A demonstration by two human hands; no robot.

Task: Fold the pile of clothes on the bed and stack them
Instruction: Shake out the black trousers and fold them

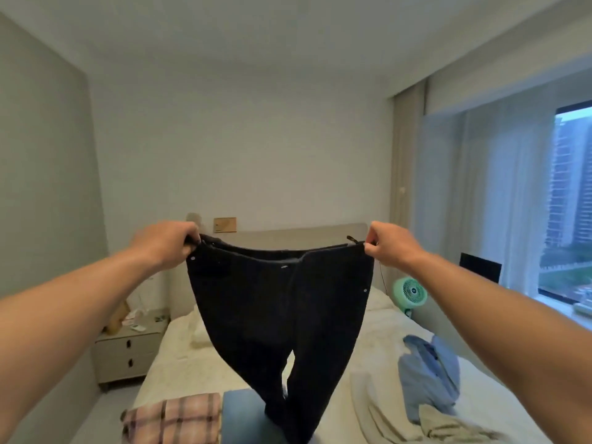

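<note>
Your left hand and right hand each pinch a waistband corner of the dark trousers held above the bed; lowered carelessly, the dangling legs may disturb the folded plaid garment.

One head-worn wide-angle camera looks from the foot of the bed toward the headboard, hands close in front.

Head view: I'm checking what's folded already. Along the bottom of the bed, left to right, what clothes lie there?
Plaid garment → blue garment → black pants hanging in front → beige cloth → light blue shirt.
</note>
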